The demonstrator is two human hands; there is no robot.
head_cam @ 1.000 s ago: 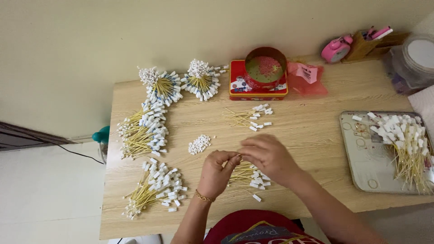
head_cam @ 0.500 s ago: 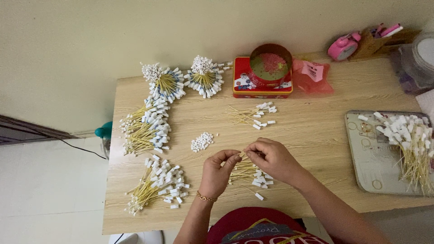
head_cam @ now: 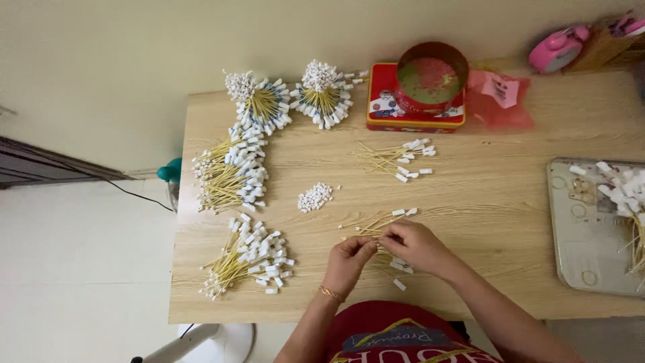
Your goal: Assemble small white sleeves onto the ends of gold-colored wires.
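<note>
Low centre of the frame, my left hand (head_cam: 347, 259) and right hand (head_cam: 415, 246) each hold a closed grip on thin sticks (head_cam: 376, 225); a tug could scatter loose ones across the table (head_cam: 484, 202).

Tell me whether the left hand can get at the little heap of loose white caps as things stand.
Probably yes. The left hand is pinching yellow sticks with the right hand, but the heap of white caps lies just beyond it on bare table, nothing between.
</note>
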